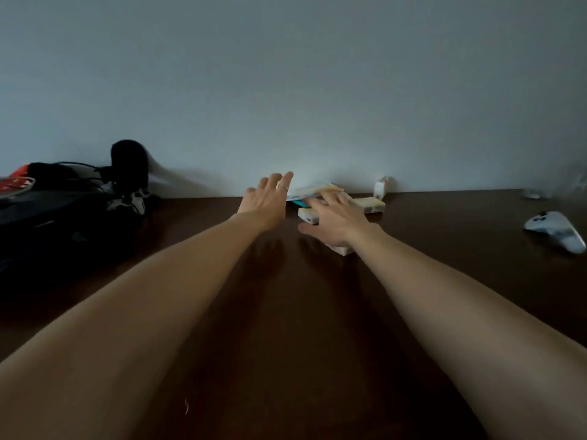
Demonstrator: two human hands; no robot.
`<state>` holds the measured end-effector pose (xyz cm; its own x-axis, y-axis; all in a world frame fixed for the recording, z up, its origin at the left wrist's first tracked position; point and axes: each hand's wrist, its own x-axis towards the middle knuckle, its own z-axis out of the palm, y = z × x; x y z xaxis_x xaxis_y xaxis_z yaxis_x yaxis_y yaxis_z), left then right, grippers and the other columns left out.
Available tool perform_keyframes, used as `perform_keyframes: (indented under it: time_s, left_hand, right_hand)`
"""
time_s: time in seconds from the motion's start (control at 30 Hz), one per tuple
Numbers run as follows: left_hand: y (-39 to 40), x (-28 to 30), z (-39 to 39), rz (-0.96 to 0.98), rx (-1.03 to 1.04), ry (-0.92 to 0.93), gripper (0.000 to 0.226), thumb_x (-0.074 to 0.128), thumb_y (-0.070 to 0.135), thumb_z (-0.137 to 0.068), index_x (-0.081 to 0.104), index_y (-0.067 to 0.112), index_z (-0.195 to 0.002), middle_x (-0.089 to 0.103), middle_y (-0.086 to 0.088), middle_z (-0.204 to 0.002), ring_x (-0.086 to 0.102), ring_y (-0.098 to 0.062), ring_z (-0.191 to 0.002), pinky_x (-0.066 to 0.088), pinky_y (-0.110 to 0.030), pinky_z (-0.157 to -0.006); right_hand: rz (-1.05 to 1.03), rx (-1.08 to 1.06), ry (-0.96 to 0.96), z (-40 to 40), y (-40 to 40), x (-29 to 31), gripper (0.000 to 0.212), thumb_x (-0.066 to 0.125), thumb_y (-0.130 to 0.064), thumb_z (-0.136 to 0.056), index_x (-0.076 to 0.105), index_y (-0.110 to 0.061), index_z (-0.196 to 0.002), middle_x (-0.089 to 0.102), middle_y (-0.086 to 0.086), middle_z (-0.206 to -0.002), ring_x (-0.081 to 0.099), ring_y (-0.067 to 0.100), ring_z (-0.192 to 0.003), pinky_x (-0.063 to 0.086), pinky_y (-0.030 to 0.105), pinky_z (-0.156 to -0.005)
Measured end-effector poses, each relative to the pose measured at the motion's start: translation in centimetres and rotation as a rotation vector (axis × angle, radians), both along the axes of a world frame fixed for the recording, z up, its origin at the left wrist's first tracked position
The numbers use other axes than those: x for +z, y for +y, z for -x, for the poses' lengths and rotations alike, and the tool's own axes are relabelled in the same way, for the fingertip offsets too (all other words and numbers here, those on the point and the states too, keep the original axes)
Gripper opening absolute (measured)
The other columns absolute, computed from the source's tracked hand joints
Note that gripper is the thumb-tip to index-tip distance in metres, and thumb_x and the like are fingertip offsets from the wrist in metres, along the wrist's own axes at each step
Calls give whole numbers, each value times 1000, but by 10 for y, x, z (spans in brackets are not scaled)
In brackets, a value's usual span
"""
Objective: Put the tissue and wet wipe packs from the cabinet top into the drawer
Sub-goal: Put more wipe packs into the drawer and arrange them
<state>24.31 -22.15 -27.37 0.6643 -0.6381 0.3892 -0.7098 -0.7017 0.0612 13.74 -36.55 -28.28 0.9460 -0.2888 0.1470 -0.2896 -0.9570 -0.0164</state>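
both forearms stretched out over the dark wooden cabinet top (286,328), reaching away from the body toward the wall. the right hand (338,225) lay with fingers spread and fairly straight over the nearest pale pack (307,215), whose near corner showed again below the wrist; whether the palm was pressing it or only hovering could not be told through the blur. the left hand (268,200) was also spread, fingers straight and a ring on one of them, just beside the left edge of the pile and gripping nothing.

the tissue and wet wipe packs sat in a loose cluster close to the wall: the pale pack under the right hand, a second pale pack (373,204) to its right, and behind them a flatter pack with a yellowish top (313,189) lying over something teal (300,203). the drawer was not in view.

these looked like soft film-wrapped packs, light and squashy, probably a little slick, so they should bear a firm squeeze without harm. a grip across the short sides, or both hands closing from left and right to gather several, seemed the sound hold; a wet wipe pack would likely be heavier and floppier.

further off were a white game controller (554,231) at the right, a small white object (382,185) by the wall, and dark bags and cables (63,211) at the left.
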Motion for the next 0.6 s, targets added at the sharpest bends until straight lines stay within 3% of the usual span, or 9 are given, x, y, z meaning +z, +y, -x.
perform_keyframes:
  time_s: [0.07,0.13,0.27,0.37,0.53,0.6]
  left_hand:
    - [-20,-12,-24,-27,12,56,74,51,6,-93,19,22,-159,28,-4,-161,30,-29,-144,35,-50,-110]
    - [-33,-30,-41,-25,50,157,61,47,18,-97,31,23,-156,39,-7,-157,36,-30,-141,35,-49,-109]
    - [-39,-35,-49,-7,163,46,39,43,29,-103,61,13,-133,62,-15,-133,55,-33,-123,45,-40,-95]
    - [-32,-27,-34,-100,184,-109,32,46,15,-102,65,5,-126,67,-14,-125,63,-33,-114,50,-39,-86]
    - [15,-31,6,-151,181,-123,32,47,18,-102,65,6,-126,65,-14,-119,64,-33,-108,47,-39,-76]
    - [46,-32,29,-134,182,-134,34,46,22,-102,65,5,-125,64,-14,-117,64,-33,-105,46,-39,-73]
  right_hand:
    - [-79,-21,62,-21,-5,-9,81,37,-77,-90,25,-39,-161,18,2,-172,17,29,-157,25,61,-120]
    - [-93,-7,75,-31,-11,-17,84,32,-81,-87,32,-38,-159,27,4,-169,24,27,-155,29,59,-118]
    - [-68,39,8,-32,-14,-15,68,37,-76,-88,52,-38,-143,43,3,-159,42,27,-144,41,50,-109]
    - [-62,95,-17,-17,-5,-12,46,43,-66,-91,62,-40,-124,53,1,-147,51,28,-133,46,46,-99]
    - [-145,8,-6,28,20,-12,44,46,-67,-91,55,-48,-130,40,4,-149,49,32,-131,42,46,-92]
    - [-171,9,-4,54,36,-11,41,48,-65,-92,55,-46,-128,45,3,-142,52,31,-128,44,45,-90]
